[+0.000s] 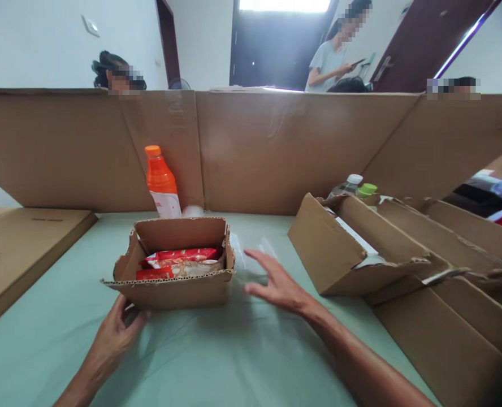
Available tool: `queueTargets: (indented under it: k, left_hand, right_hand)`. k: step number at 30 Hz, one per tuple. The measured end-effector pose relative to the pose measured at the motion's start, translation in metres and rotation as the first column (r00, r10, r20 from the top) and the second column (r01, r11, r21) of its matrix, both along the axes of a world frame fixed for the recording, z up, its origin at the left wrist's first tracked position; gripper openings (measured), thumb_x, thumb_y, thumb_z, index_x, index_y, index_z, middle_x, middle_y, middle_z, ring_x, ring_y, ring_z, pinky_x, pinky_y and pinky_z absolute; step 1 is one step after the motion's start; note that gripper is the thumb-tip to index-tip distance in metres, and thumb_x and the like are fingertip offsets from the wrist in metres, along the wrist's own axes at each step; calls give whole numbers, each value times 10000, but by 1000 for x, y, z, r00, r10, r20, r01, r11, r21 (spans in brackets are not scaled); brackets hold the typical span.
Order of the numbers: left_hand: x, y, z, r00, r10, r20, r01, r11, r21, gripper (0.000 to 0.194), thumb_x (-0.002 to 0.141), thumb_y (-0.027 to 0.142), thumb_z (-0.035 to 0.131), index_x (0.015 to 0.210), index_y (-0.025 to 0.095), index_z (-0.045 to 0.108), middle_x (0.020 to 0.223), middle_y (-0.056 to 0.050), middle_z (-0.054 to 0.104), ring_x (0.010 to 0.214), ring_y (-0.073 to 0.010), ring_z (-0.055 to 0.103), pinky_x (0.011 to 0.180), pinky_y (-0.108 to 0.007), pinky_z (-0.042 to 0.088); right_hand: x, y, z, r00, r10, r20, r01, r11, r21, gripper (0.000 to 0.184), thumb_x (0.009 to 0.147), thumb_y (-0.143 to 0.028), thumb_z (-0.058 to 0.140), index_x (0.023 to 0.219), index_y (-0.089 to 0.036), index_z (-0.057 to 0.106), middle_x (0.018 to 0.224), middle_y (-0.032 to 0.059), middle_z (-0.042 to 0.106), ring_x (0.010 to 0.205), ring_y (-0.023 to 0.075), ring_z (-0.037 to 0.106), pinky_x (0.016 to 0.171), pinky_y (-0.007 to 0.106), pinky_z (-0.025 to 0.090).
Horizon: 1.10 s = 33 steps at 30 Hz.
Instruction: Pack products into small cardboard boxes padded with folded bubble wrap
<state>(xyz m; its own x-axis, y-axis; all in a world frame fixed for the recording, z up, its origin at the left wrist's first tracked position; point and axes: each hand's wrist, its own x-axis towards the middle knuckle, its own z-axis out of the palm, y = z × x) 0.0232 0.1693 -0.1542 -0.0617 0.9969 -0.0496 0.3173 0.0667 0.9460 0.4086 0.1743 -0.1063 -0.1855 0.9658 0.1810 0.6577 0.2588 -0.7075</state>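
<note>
A small open cardboard box (178, 294) stands in the middle of the table, with red snack packets (183, 263) inside. My left hand (117, 328) is at the box's lower left front corner, thumb and fingers apart; the box hides some fingertips. To the right of the box, my right hand (274, 282) is open, its fingers pointing at the box's side without touching it. Clear plastic wrap or bag (251, 249) lies behind the right hand. Behind the box stands an orange bottle (161, 181) with a white label, next to a whitish round item (193, 211).
Several open cardboard boxes (361, 243) line the right side, with a clear bottle (348, 185) and a green cap (367, 190) behind. A flat carton (30, 243) lies at left. A cardboard wall (251, 147) closes off the back; people are beyond it.
</note>
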Motion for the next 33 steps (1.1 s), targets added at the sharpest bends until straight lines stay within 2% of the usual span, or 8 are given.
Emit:
queueTargets:
  k: [3, 6, 15, 23, 25, 27, 30, 33]
  left_hand:
    - [7, 6, 4, 1000, 27, -10, -26, 999, 25, 662, 646, 560, 704, 1152, 171, 530, 1161, -144, 692, 1066, -325, 684, 924, -439, 551]
    - [18, 24, 5, 999, 45, -15, -44, 996, 82, 604, 645, 546, 677, 1092, 164, 542, 1053, -122, 706, 967, -311, 697, 851, -438, 566]
    - [31, 87, 6, 999, 29, -14, -27, 990, 135, 569, 640, 531, 677, 1065, 165, 578, 969, -82, 706, 933, -299, 681, 855, -440, 549]
    - [11, 25, -28, 999, 30, 10, -31, 998, 51, 792, 705, 535, 682, 1363, 159, 453, 1351, -214, 596, 1248, -336, 601, 1088, -526, 452]
    - [15, 8, -34, 1000, -1, 29, -1, 999, 45, 783, 720, 531, 675, 1369, 155, 451, 1377, -224, 578, 1272, -337, 588, 1111, -533, 434]
    - [22, -4, -34, 999, -26, 37, 25, 999, 41, 768, 728, 526, 668, 1368, 156, 458, 1388, -221, 573, 1288, -340, 577, 1114, -537, 434]
    - [30, -19, -25, 994, -107, -13, 108, 994, 18, 717, 738, 516, 655, 1342, 158, 508, 1387, -204, 581, 1298, -346, 567, 1111, -546, 437]
    - [30, -39, -13, 961, -242, -136, 243, 970, -16, 623, 790, 500, 598, 1316, 167, 566, 1375, -185, 587, 1272, -347, 580, 1078, -560, 462]
  right_hand:
    - [-40, -5, -3, 984, 153, -87, -156, 988, -21, 927, 772, -590, 753, 1524, -187, 390, 1522, 171, 478, 1352, 369, 489, 1115, 531, 394]
    - [-62, 11, -4, 977, 106, -185, -101, 994, 38, 775, 843, -470, 703, 1496, -178, 405, 1467, 164, 536, 1263, 343, 562, 1061, 510, 441]
    - [-61, 67, -12, 991, -1, -136, 16, 994, 111, 689, 803, -314, 702, 1438, -179, 471, 1361, 127, 629, 1172, 277, 631, 990, 441, 513]
    - [-1, 62, -28, 959, -270, -89, 280, 952, 123, 715, 752, -393, 744, 1404, -186, 537, 1493, 168, 508, 1406, 346, 430, 1184, 553, 275]
    - [0, 68, -35, 945, -316, -87, 324, 942, 91, 797, 673, -387, 809, 1390, -153, 551, 1441, 205, 549, 1361, 398, 468, 1148, 591, 301]
    - [-6, 75, -42, 941, -324, -93, 330, 942, 58, 652, 660, -342, 807, 1263, -151, 652, 1263, 185, 677, 1230, 390, 580, 1096, 562, 373]
    - [-7, 72, -45, 939, -316, -137, 323, 946, 33, 285, 792, -334, 658, 1018, -181, 741, 990, 105, 758, 1008, 302, 678, 986, 468, 472]
    - [12, 42, -31, 941, -269, -207, 278, 960, 17, 312, 870, -388, 552, 978, -167, 745, 949, 82, 755, 929, 257, 685, 886, 399, 517]
